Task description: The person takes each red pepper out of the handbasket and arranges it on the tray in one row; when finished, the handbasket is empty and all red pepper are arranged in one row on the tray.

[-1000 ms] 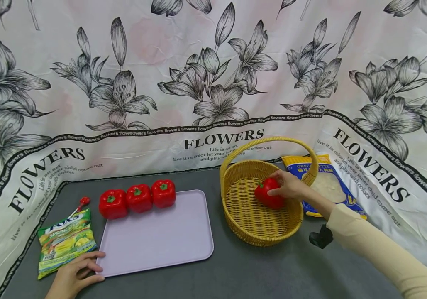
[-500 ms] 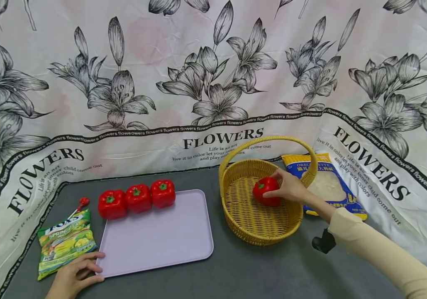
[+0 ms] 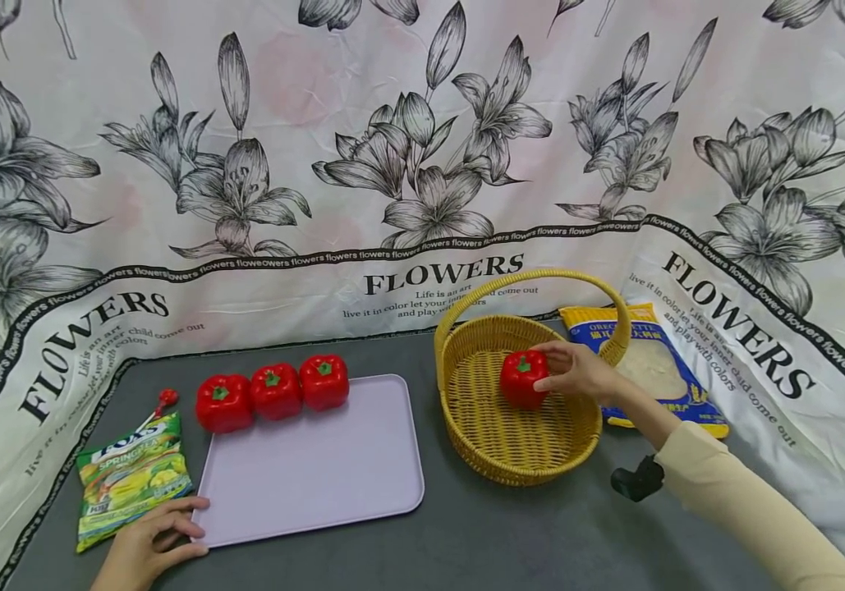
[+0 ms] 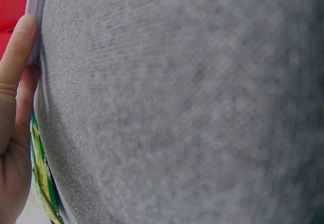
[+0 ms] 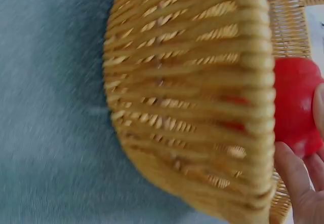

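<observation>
In the head view, my right hand (image 3: 577,371) holds a red bell pepper (image 3: 523,379) inside the yellow wicker basket (image 3: 466,443), fingers at its back and thumb on its right side. The pepper stands upright with its green stem up; the basket's wall partly hides it in the right wrist view, where my fingers (image 5: 292,171) touch it. At the lower left, my left hand (image 3: 144,542) holds the near left corner of a pale lilac tray (image 3: 311,468), thumb and fingertips on its edges. Three more red bell peppers (image 3: 274,392) stand in a row along the tray's far edge.
Left of the tray lies a green and yellow FOX'S candy bag (image 3: 134,484), with a small red-headed item (image 3: 167,398) behind it. A blue and yellow pasta packet (image 3: 651,369) leans behind the basket's right side. Grey cloth (image 4: 167,102) fills most of the left wrist view.
The pepper in the basket has turned more upright and moved slightly left. My right hand has eased a little to the right around it. The left hand and tray have stayed put.
</observation>
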Available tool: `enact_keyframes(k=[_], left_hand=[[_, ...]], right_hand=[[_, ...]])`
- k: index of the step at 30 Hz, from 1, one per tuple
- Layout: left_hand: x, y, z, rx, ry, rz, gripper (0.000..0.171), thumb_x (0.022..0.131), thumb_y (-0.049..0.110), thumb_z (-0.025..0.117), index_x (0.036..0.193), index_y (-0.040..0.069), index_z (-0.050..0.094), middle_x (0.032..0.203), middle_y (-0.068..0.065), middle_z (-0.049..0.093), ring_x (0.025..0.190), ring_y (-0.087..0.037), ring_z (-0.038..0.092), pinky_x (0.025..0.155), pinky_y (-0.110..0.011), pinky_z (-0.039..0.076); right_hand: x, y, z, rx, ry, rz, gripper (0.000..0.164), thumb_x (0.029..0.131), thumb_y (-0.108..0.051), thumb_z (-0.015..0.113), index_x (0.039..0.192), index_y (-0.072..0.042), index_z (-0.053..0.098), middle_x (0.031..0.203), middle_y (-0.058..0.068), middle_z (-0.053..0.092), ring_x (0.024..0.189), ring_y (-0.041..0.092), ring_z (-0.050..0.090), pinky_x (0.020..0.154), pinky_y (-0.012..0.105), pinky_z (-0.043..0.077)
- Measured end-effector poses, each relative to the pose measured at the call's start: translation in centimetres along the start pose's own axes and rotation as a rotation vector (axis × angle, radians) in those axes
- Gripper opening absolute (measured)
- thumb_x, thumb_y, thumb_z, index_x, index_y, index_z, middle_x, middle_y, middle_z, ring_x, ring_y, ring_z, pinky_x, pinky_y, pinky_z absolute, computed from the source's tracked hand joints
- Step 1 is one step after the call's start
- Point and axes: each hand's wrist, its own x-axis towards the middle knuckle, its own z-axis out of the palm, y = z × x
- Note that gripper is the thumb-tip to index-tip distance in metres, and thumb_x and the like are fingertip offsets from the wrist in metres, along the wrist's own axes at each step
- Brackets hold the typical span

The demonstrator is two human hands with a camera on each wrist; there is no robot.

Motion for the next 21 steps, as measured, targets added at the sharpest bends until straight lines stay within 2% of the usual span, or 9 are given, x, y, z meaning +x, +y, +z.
enact_keyframes(k=[3, 8, 12, 18, 21], left_hand=[[0.0, 0.1, 0.0, 0.01, -0.002, -0.01, 0.031, 0.059, 0.004, 0.087, 0.073, 0.022, 0.066, 0.101, 0.01, 0.065, 0.09, 0.012, 0.053, 0.064, -0.009, 0.05], [0.1, 0.1, -0.1, 0.03, 0.007, -0.001, 0.032, 0.059, 0.005, 0.087, 0.073, 0.025, 0.066, 0.101, 0.012, 0.064, 0.089, 0.013, 0.053, 0.064, -0.01, 0.05], [0.1, 0.0, -0.1, 0.029, 0.01, 0.011, 0.032, 0.059, 0.005, 0.087, 0.073, 0.025, 0.066, 0.101, 0.013, 0.064, 0.089, 0.013, 0.053, 0.064, -0.009, 0.05], [0.0, 0.0, 0.1, 0.034, 0.009, 0.009, 0.033, 0.058, 0.006, 0.087, 0.073, 0.026, 0.066, 0.101, 0.01, 0.065, 0.089, 0.012, 0.053, 0.064, -0.009, 0.05], [0.0, -0.1, 0.1, 0.034, 0.011, 0.008, 0.033, 0.058, 0.006, 0.088, 0.073, 0.026, 0.066, 0.101, 0.011, 0.064, 0.089, 0.013, 0.053, 0.063, -0.009, 0.05]], right_hand=[[-0.3, 0.0, 0.2, 0.072, -0.02, 0.0, 0.063, 0.086, -0.008, 0.072, 0.137, 0.01, 0.04, 0.136, 0.032, 0.045, 0.13, 0.046, 0.036, 0.094, 0.044, 0.047], [-0.5, -0.3, 0.7, 0.2, -0.047, 0.03, 0.067, 0.084, -0.006, 0.073, 0.139, 0.01, 0.038, 0.137, 0.032, 0.045, 0.131, 0.046, 0.035, 0.087, 0.037, 0.053], [-0.5, -0.7, 1.0, 0.262, -0.043, 0.058, 0.068, 0.084, -0.005, 0.073, 0.139, 0.01, 0.037, 0.137, 0.03, 0.045, 0.13, 0.045, 0.037, 0.086, 0.039, 0.053], [-1.0, -2.5, 1.2, 0.297, -0.047, 0.098, 0.069, 0.083, -0.003, 0.073, 0.141, 0.007, 0.037, 0.135, 0.025, 0.05, 0.116, 0.028, 0.057, 0.085, 0.042, 0.053], [-1.4, -3.8, 1.5, 0.296, -0.066, 0.088, 0.069, 0.082, -0.006, 0.075, 0.14, 0.006, 0.039, 0.133, 0.024, 0.053, 0.112, 0.025, 0.06, 0.084, 0.041, 0.054]])
